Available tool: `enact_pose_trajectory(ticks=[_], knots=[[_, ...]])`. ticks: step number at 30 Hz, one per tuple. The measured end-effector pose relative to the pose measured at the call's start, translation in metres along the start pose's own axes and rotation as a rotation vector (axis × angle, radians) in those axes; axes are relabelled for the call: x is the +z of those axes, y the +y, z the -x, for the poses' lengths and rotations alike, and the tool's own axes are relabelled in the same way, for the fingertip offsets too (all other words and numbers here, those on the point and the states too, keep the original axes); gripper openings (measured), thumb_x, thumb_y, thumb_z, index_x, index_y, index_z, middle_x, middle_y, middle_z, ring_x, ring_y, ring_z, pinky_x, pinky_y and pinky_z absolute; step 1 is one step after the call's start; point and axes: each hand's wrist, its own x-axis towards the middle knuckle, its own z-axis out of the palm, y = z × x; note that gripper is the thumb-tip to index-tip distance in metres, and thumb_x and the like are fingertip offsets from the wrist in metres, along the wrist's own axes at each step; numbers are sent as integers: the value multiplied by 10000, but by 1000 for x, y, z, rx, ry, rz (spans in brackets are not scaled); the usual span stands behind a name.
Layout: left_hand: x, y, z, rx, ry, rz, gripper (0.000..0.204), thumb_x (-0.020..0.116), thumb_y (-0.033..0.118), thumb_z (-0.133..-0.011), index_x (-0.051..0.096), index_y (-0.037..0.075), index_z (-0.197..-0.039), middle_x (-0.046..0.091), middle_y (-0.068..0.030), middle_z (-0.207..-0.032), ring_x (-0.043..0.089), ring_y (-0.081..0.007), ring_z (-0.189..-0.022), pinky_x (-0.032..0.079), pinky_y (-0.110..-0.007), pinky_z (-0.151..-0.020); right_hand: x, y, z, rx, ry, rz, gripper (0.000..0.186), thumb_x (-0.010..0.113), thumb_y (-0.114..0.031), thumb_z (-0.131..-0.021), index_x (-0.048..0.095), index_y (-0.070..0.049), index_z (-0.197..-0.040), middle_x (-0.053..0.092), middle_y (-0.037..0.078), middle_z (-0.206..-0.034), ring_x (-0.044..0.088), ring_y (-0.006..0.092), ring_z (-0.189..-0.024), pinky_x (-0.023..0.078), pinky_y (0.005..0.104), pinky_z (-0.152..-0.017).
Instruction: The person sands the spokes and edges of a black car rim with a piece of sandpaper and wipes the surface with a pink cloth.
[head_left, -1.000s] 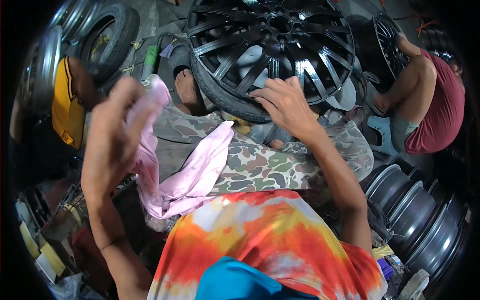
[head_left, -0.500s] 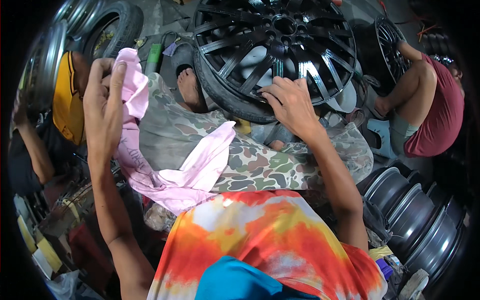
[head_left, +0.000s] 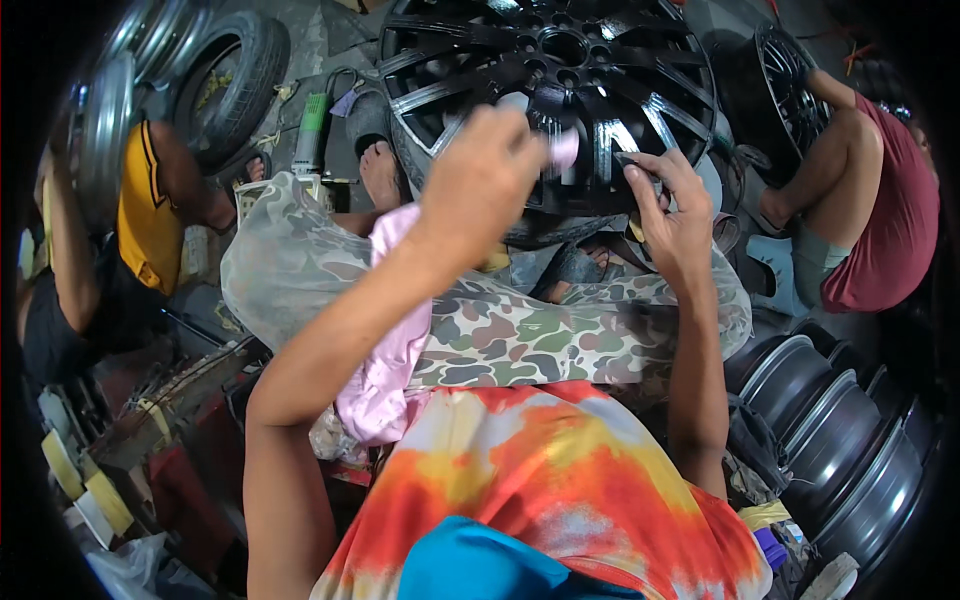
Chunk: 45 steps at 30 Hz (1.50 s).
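Left fingers (head_left: 518,143) now over black wheel (head_left: 611,112)

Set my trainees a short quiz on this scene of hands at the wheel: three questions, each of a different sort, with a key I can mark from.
1. Open question: What does the person's left hand hold?
2. True or false: The co-worker at the picture's right wears a yellow top.
3. Fill in the missing word: The black spoked wheel lies beyond the person's ______-patterned trousers.

Key:
1. A pink cloth, part of which hangs down toward the lap.
2. False: the co-worker's top is dark red.
3. Camouflage.
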Motion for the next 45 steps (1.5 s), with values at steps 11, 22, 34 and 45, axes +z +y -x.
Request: enact_pose_trajectory(ticks=[11, 22, 34, 45], knots=[[4, 22, 48, -176, -450, 3, 260, 619, -47, -847, 571, -85, -1099, 515, -206, -1074, 660, -374, -991, 585, -440, -800, -8, -5, 18, -24, -9, -22, 131, 726, -122, -943, 760, -51, -1048, 600, 67, -851, 509, 225, -695, 387, 336, -726], [-1, 9, 47, -145, -499, -20, 280, 693, 59, -881, 609, -20, -1136, 556, -186, -1069, 679, -398, -886, 566, -495, -732, -10, -9, 22, 45, -14, -84, 134, 754, -76, -916, 756, -23, -1038, 587, 97, -859, 577, 244, -740, 462, 354, -695], [-39, 50, 47, -288, -748, 978, 234, 739, 200, -949, 714, -7, -1055, 633, -161, -1023, 646, -355, -981, 518, -470, -880, 0, -14, 7, 149, 2, -136, 153, 779, -74, -915, 723, 38, -1003, 583, 65, -793, 566, 146, -668, 444, 278, -621], [-41, 33, 51, -514, -485, 451, 441, 697, 108, -970, 579, 48, -1391, 613, -181, -1035, 661, -405, -932, 552, -474, -756, 17, -9, -2, 320, 25, -346, 255, 854, -94, -868, 650, 27, -964, 644, 12, -818, 585, 71, -735, 483, 225, -693]])
